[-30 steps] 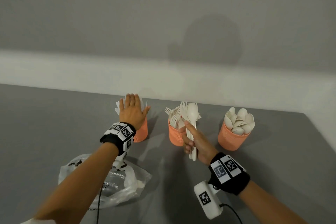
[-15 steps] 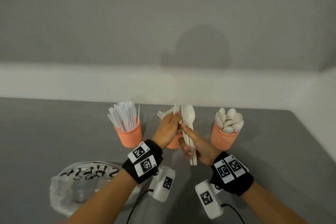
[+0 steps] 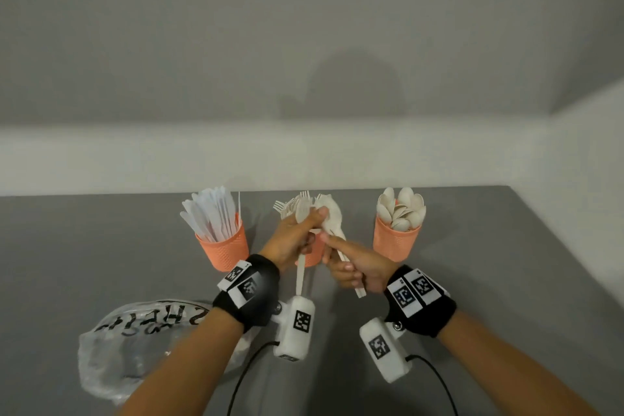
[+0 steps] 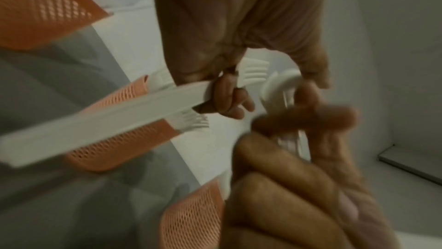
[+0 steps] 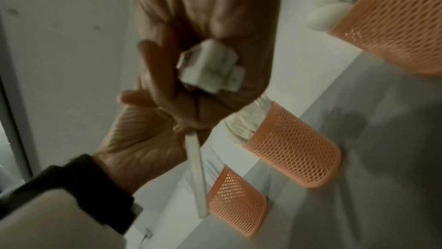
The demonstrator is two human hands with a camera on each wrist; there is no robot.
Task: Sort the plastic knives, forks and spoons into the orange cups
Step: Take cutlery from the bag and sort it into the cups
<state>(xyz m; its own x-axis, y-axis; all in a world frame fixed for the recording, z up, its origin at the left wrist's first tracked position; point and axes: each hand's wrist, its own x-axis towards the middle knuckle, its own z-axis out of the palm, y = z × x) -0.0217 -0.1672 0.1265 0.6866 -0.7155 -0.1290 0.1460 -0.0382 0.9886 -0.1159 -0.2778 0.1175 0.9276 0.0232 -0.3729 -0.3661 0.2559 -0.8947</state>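
Observation:
Three orange cups stand in a row: the left cup [image 3: 223,248] holds knives, the middle cup [image 3: 314,258] holds forks and is mostly hidden behind my hands, and the right cup [image 3: 396,241] holds spoons. My left hand [image 3: 294,238] grips a single white spoon [image 3: 301,213], with its handle [image 4: 100,119] pointing down towards the wrist. Just to its right, my right hand [image 3: 353,265] grips a bundle of mixed cutlery [image 3: 332,219] upright. The bundle's handle ends [image 5: 210,68] stick out below the fist. Both hands are in front of the middle cup.
A crumpled clear plastic bag [image 3: 135,344] with black writing lies on the grey table [image 3: 84,246] at the front left. A pale wall runs close behind the cups. The table's right edge is beyond the spoon cup.
My left hand came from the knife cup across to the bundle and now holds one spoon drawn out of it. The right hand has stayed put with the bundle.

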